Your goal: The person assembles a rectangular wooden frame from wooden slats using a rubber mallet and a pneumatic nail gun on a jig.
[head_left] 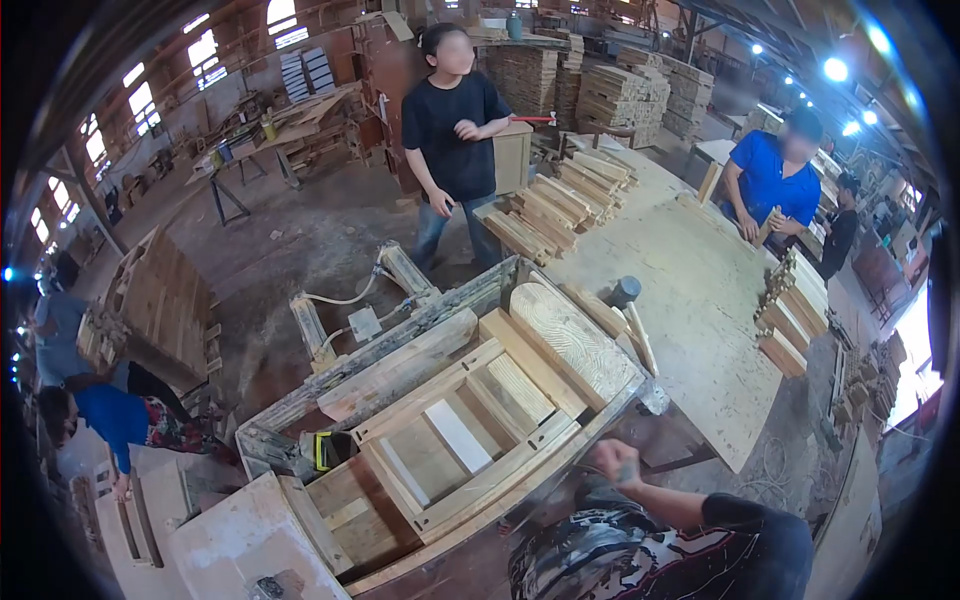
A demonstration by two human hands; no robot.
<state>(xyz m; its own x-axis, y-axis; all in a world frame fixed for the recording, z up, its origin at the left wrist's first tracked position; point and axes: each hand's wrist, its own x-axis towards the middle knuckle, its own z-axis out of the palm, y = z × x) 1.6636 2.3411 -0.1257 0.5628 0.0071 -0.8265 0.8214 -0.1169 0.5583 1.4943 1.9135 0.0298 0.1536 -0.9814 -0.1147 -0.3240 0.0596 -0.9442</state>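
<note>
My right hand (617, 462) is raised beside the near edge of the clamping bench, its fingers curled in. Whether anything is inside them I cannot tell. My left hand is out of view. Next to my right hand, a wooden frame (540, 447) with crosspieces lies flat in the bench, and a pale slat (458, 436) runs across its middle. A thick board with a rounded end (560, 335) sits at the bench's right end. Beyond it stands a dark-headed mallet (626, 291). A yellow-and-black object (321, 451) rests at the left end of the frame.
A large plywood table (670, 270) carries stacked wood strips (560, 205). A person in black (450, 140) stands behind the bench; another in blue (775, 180) handles wood at the table. A person bends (105, 420) at far left. Pneumatic cylinders (312, 325) line the bench's far side.
</note>
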